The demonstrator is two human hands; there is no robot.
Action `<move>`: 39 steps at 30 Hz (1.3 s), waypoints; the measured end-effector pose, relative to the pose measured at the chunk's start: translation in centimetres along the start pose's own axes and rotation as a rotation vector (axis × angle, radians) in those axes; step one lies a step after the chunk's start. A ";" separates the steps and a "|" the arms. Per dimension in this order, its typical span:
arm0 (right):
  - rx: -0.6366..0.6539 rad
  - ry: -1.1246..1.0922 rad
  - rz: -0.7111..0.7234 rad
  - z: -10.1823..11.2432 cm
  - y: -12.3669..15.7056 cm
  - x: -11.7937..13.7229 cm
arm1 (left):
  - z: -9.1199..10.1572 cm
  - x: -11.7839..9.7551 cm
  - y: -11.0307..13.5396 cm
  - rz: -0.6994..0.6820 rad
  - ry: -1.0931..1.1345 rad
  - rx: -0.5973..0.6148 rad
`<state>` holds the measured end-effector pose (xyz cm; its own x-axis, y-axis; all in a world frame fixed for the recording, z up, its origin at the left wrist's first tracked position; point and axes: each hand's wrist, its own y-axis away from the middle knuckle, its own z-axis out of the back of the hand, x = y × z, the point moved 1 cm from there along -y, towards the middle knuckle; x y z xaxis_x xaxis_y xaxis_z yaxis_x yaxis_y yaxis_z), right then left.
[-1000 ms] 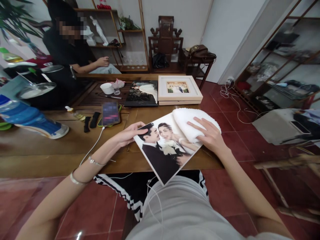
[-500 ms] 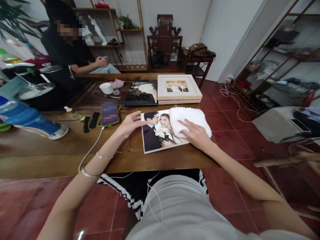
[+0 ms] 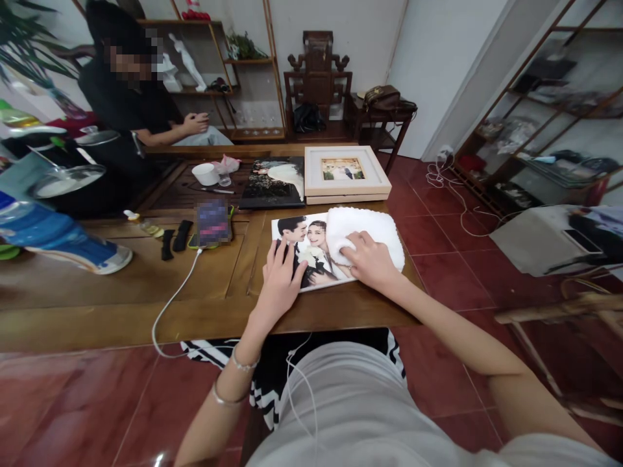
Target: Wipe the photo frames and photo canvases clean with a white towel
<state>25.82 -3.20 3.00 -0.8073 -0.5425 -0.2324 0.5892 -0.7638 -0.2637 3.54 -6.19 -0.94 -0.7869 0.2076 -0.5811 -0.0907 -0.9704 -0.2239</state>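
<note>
A printed wedding photo panel [image 3: 311, 250] lies flat on the wooden table [image 3: 204, 285] in front of me. My left hand [image 3: 281, 282] rests flat on its lower left part, fingers spread. A white towel [image 3: 370, 227] covers the panel's right side. My right hand [image 3: 368, 261] presses on the towel's near edge with its fingers curled into the cloth.
Behind the panel lie a dark wedding print [image 3: 275, 181] and a white framed photo [image 3: 345, 172]. A phone [image 3: 213, 223] on a white cable, two black items [image 3: 176, 236], a white bowl [image 3: 205, 173] and a blue-white object [image 3: 58, 237] sit to the left. A person in black [image 3: 131, 97] sits at the far left.
The panel was tilted up toward me, then laid flat on the table. My left hand moved from its left edge onto its face. My right hand curled on the towel.
</note>
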 end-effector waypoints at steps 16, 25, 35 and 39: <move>-0.277 -0.292 0.124 -3.6 -0.3 -6.8 | 0.6 1.6 -0.6 -0.108 -0.030 -0.001; -0.214 -0.411 0.091 -3.7 0.3 -5.7 | 0.8 1.5 -0.4 -0.098 -0.021 -0.069; -0.208 -0.264 0.178 -1.4 -2.8 -6.8 | 1.1 2.0 -0.6 -0.118 0.015 -0.035; -0.030 -0.329 0.187 -3.1 -4.0 -5.2 | 0.9 1.9 -0.4 -0.124 -0.033 -0.049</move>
<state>27.76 3.73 2.30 -0.6505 -0.7588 0.0331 0.7244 -0.6329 -0.2732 1.52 -5.54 -1.22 -0.7909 0.3210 -0.5210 -0.1596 -0.9301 -0.3307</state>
